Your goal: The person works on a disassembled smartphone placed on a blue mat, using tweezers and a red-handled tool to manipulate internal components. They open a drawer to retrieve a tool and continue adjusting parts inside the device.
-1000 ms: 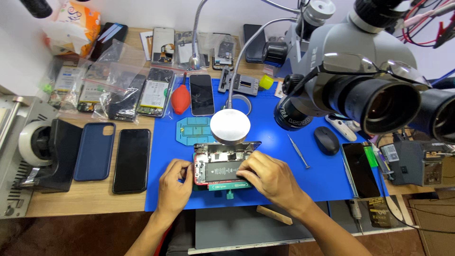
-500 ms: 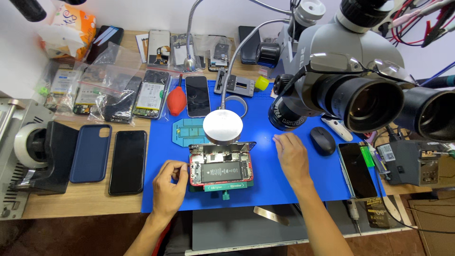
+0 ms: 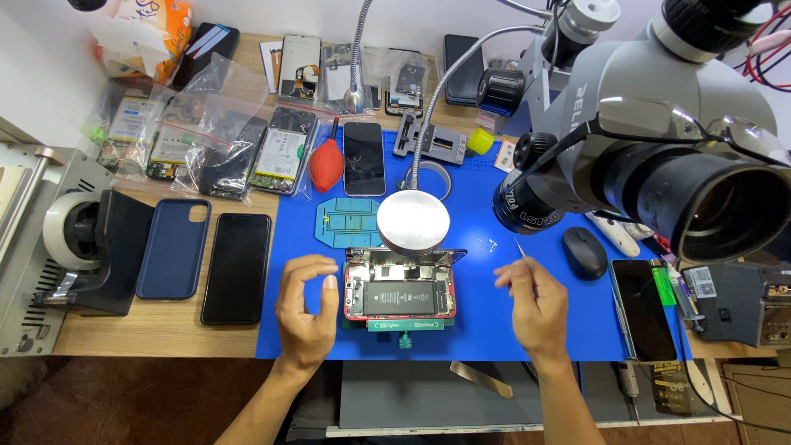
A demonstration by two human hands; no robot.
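Blue rubbery mat (image 3: 494, 330) covers the desk (image 3: 124, 334) front, smooth and matte, w/ both hands low on it. Left hand (image 3: 303, 311) sits just left of the opened phone (image 3: 400, 292), fingers curled loose and spread, thumb apart from the rest, holding nothing, near but not touching the phone's edge. Right hand (image 3: 535, 306) is further right, off the phone, grip pressed together on thin metal tweezers (image 3: 521, 250) w/ the tip pointing up and away. Phone lies flat in a green holder, red frame, black battery block showing, screen half hinged up at its far edge under the round silver lamp head (image 3: 414, 221). Risk, as I judge it: the propped screen hangs on thin flex cables, so a bump from either hand could strain or tear them; sharp tweezer tip near the battery could nick it. Tiny pale specks on the mat by the tweezers, maybe screws, could roll off or get swept away. Right of them, a black mouse (image 3: 584, 251), glossy oval. Left, a dark phone (image 3: 236, 268) and navy case (image 3: 175, 247), flat rounded slabs. Farther back, a red blower bulb (image 3: 321, 165), crinkly clear bags w/ parts, and the big grey microscope (image 3: 659, 124).
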